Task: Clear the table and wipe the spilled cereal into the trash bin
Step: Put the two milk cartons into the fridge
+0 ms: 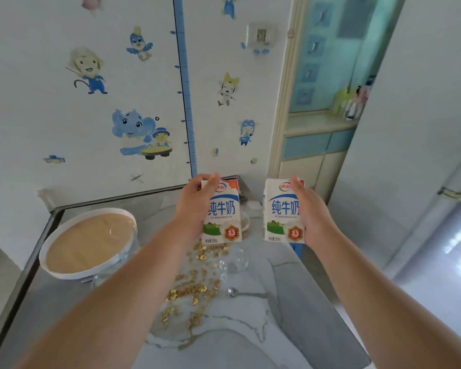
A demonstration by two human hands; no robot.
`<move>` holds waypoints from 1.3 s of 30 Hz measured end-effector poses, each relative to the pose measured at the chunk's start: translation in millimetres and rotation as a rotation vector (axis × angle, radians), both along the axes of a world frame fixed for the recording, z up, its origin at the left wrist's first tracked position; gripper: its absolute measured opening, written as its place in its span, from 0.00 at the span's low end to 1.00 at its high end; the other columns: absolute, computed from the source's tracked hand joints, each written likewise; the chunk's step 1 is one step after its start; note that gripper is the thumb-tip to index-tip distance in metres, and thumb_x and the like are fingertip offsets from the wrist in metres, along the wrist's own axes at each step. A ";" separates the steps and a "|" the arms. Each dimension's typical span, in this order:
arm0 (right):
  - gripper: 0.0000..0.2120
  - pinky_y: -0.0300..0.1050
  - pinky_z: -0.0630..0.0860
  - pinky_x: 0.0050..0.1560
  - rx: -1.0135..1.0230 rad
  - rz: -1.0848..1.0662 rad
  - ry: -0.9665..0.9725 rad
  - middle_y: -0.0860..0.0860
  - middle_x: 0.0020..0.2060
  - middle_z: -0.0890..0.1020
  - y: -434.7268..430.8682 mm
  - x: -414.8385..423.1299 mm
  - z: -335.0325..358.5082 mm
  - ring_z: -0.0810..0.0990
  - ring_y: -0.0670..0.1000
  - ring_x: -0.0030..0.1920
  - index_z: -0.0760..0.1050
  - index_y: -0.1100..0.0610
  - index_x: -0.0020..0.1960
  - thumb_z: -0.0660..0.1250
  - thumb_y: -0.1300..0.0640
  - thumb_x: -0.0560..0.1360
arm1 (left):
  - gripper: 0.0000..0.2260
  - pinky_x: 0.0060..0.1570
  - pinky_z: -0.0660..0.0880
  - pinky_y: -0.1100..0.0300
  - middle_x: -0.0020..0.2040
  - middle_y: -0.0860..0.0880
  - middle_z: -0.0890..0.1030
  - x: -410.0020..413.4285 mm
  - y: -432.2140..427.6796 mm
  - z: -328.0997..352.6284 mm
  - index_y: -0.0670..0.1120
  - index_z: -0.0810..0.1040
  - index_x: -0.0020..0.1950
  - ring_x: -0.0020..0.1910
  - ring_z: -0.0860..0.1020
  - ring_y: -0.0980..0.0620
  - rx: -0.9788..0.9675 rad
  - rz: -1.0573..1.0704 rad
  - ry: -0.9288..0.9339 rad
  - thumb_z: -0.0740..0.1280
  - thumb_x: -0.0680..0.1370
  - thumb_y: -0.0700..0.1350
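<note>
Gripping a milk carton (222, 211) in the left hand (194, 206) and another carton (282, 210) in the right hand (310, 211), keep both upright above the spilled cereal (194, 288) below the hands.

Each hand, left (194, 206) and right (310, 211), holds an upright milk carton, left carton (224, 211) and right carton (281, 209), above spilled cereal (194, 286) on the table (250, 342).

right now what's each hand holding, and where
Left hand grips one milk carton by its left side; right hand the other carton by its right side.
</note>
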State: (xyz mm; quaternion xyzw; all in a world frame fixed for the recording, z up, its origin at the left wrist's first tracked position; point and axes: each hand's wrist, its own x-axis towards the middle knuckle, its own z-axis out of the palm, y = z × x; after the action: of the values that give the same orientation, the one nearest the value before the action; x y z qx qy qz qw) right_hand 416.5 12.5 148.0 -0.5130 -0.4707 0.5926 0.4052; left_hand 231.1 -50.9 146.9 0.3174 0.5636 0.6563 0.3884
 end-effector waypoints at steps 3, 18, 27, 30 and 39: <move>0.14 0.53 0.81 0.44 0.037 -0.044 -0.006 0.53 0.41 0.84 -12.9 24.9 4.5 0.84 0.54 0.39 0.72 0.52 0.45 0.64 0.40 0.73 | 0.07 0.42 0.80 0.49 0.37 0.47 0.82 20.1 -0.4 4.7 0.49 0.76 0.42 0.33 0.82 0.49 0.000 -0.042 0.041 0.67 0.76 0.51; 0.16 0.55 0.80 0.49 0.045 -0.321 -0.013 0.53 0.41 0.83 10.7 206.3 15.0 0.83 0.55 0.43 0.73 0.52 0.47 0.63 0.40 0.73 | 0.06 0.36 0.79 0.56 0.39 0.47 0.80 186.8 78.9 9.8 0.49 0.75 0.42 0.34 0.80 0.50 0.050 -0.288 0.085 0.66 0.76 0.50; 0.24 0.50 0.80 0.45 0.051 -0.343 -0.007 0.54 0.44 0.84 73.9 365.9 22.4 0.84 0.55 0.43 0.74 0.56 0.57 0.64 0.38 0.72 | 0.06 0.39 0.80 0.53 0.38 0.47 0.80 347.0 147.0 5.9 0.48 0.75 0.43 0.35 0.81 0.48 0.085 -0.299 0.054 0.66 0.76 0.50; 0.23 0.48 0.80 0.40 0.064 -0.314 -0.017 0.54 0.43 0.84 98.3 407.4 28.9 0.84 0.54 0.41 0.74 0.56 0.56 0.64 0.39 0.72 | 0.07 0.46 0.80 0.45 0.38 0.48 0.81 386.7 167.4 7.7 0.49 0.75 0.44 0.40 0.82 0.44 0.090 -0.246 0.066 0.66 0.76 0.52; 0.16 0.43 0.76 0.34 0.052 -0.260 0.009 0.52 0.37 0.83 181.2 459.6 21.3 0.82 0.51 0.36 0.75 0.54 0.44 0.63 0.40 0.73 | 0.09 0.42 0.80 0.50 0.40 0.46 0.81 443.8 246.6 12.8 0.47 0.75 0.45 0.39 0.82 0.45 0.091 -0.172 0.094 0.66 0.76 0.53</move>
State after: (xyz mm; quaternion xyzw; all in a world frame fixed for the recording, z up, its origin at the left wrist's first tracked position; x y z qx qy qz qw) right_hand 876.1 193.8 169.3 -0.5564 -0.4136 0.5251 0.4936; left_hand 674.9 195.7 159.8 0.4123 0.5215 0.6300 0.4015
